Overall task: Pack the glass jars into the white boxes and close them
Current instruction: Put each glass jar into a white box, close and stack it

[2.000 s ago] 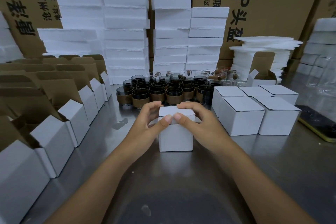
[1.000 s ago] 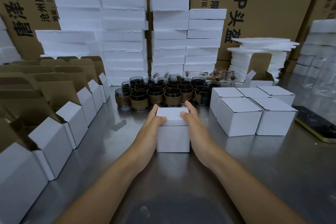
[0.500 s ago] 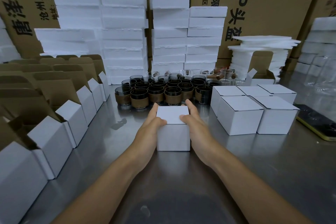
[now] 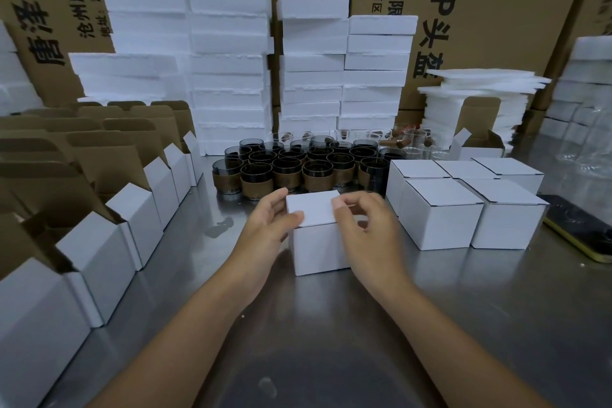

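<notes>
A metal worktop (image 4: 463,308), dull and scuffed, fills the lower room, and the white box (image 4: 318,248) stands near its middle with the lid down. The left hand (image 4: 265,228) grasps the box at its nine o'clock side, thumb on the lid's front edge and fingers curled round the far corner. The right hand (image 4: 371,232) sits at the box's three o'clock side, thumb tip on the lid. It is smeared with motion, so I cannot tell whether its curled fingers grip the wall or hang off it.

At twelve o'clock from the box, a tight cluster of dark glass jars (image 4: 298,169) with brown bands stands on the steel, and some clear glasses (image 4: 410,139) lie beyond them. At two o'clock, closed boxes (image 4: 440,212) sit packed against each other. At three o'clock, near the table's edge, lies a flat dark slab with a yellow rim (image 4: 583,228). Down the nine o'clock side runs a row of open boxes (image 4: 109,242), brown flaps raised. Behind everything rise stacks of white foam blocks (image 4: 228,60), thin foam sheets (image 4: 477,83) at one o'clock, and tall printed cardboard cartons (image 4: 496,10).
</notes>
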The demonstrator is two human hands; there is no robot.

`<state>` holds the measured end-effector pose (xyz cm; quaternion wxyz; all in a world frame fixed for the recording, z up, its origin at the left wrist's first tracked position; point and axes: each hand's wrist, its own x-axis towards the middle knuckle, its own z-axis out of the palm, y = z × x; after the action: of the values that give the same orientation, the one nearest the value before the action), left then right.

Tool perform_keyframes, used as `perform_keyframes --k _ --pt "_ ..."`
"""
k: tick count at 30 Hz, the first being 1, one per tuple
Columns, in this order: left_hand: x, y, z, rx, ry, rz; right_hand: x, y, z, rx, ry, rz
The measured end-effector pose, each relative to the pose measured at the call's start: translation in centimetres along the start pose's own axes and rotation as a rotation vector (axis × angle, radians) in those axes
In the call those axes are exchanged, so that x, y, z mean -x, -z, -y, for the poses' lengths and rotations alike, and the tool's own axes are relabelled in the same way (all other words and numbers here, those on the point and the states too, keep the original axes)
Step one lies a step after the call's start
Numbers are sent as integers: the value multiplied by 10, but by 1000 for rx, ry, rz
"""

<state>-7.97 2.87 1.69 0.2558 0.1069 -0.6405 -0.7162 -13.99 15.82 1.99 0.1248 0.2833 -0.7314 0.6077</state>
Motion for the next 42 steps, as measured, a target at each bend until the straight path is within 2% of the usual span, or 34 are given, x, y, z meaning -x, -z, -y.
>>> perform_keyframes --k 3,7,9,14,16,21,26,30,34,36,38,42 --pt "2 1 1 -30 -17 -8 4 0 2 125 56 104" --pt "3 2 0 -58 -29 -56 9 3 9 342 21 404" --pt "4 2 1 -63 -28 -75 12 2 13 430 7 428" --pt "8 -1 0 -83 -40 -91 19 -5 14 500 6 275" --pt "7 0 -1 -59 -34 -102 19 -7 13 468 13 198" --pt "4 5 -5 3 -36 -132 11 5 13 382 -12 163" --pt "3 6 -5 -3 -24 -118 -1 55 24 250 91 27" --pt "6 5 -5 -33 -21 -101 -25 114 38 198 110 -157" --pt "8 1 -5 -39 -29 -95 -52 174 29 272 127 -470" --pt "9 0 -6 -41 -34 -92 -60 199 18 348 89 -596" --pt "9 -2 -6 -46 -38 -85 -64 221 3 421 6 -638" --pt "10 -6 -7 -55 -36 -79 -61 246 -30 520 -162 -571"
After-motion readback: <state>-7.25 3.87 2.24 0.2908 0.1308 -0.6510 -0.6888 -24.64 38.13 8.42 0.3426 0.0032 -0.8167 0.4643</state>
